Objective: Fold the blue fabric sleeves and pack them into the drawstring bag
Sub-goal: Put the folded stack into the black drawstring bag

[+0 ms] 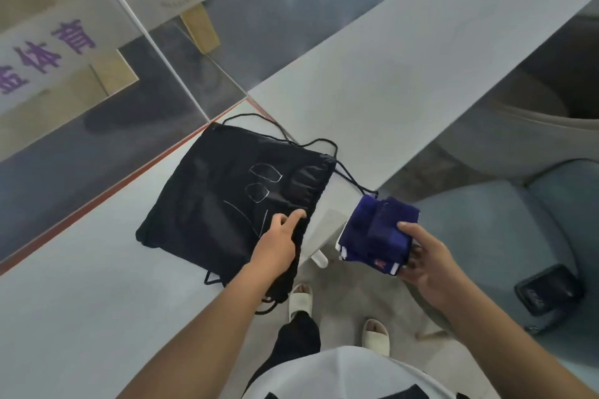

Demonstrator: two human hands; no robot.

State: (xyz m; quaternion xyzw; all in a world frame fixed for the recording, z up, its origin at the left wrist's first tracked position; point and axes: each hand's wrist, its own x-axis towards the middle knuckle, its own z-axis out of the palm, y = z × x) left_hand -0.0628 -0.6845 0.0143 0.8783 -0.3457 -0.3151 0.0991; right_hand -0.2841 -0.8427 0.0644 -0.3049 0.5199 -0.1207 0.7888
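Note:
A black drawstring bag (223,197) lies flat on the grey table, its gathered mouth toward the table's right edge and its cords trailing off both ends. My left hand (280,236) rests on the bag's near right edge, fingers pinching the fabric by the mouth. My right hand (424,259) holds a folded stack of blue fabric sleeves (377,230) in the air just past the table edge, thumb on top and fingers under it. White trim and a small red mark show on the stack's near end.
The grey table (372,74) runs away to the upper right, with a glass wall along its left side. A light blue chair (505,223) with a black object (547,288) on its seat stands to the right. My feet in white slippers are below.

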